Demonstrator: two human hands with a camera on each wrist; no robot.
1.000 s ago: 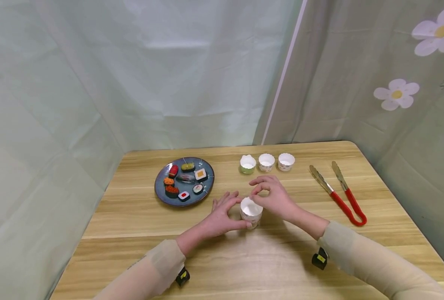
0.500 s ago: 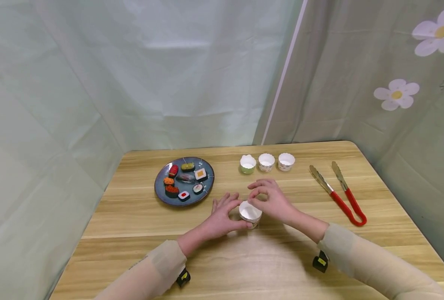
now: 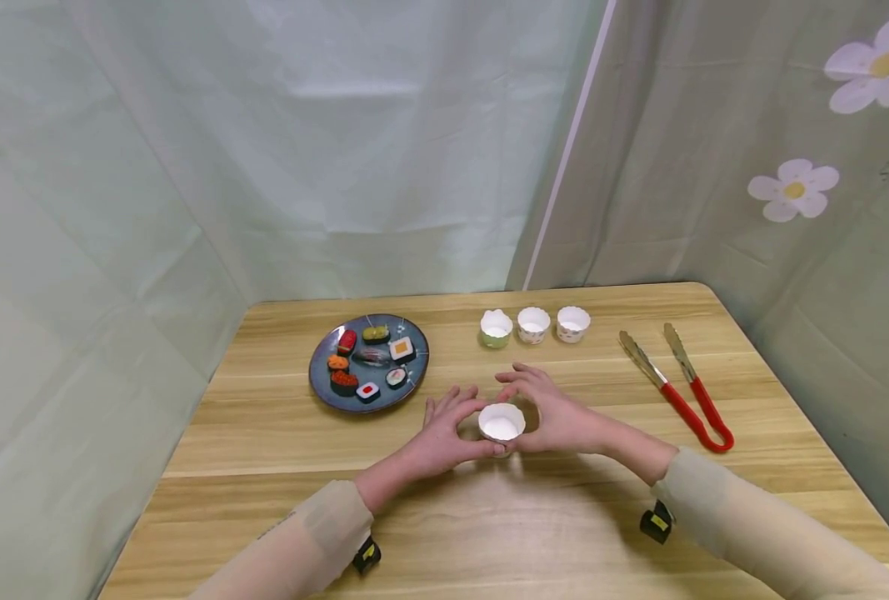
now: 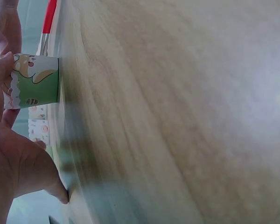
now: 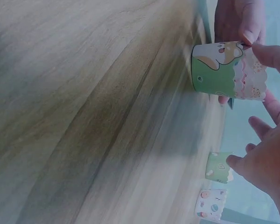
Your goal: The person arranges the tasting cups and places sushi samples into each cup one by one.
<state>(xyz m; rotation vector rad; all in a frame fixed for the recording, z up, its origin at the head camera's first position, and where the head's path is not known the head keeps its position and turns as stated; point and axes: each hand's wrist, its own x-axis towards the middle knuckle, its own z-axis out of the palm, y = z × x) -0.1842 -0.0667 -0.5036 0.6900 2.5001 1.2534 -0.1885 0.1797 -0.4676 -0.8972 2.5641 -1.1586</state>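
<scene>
A small stack of paper baking cups stands upright near the middle of the table. In the wrist views, a green cup with a cartoon animal is the outer one, and scalloped, patterned rims show above it. From the left, my left hand holds the stack between thumb and index finger, its other fingers spread. My right hand grips the upper rim from the right, thumb in front and index finger behind. Both thumbs nearly meet at the front. How many cups are nested cannot be told.
Behind the hands stand a green cup and two white patterned cups, one of them the rightmost cup. A blue plate with several sushi pieces lies left. Red-handled tongs lie spread at right. Curtains hang behind the wooden table.
My right hand has gone from pinching the rim's back right edge to spanning the rim with thumb and index finger. The upper cup sits slightly lower. My left hand has barely moved.
</scene>
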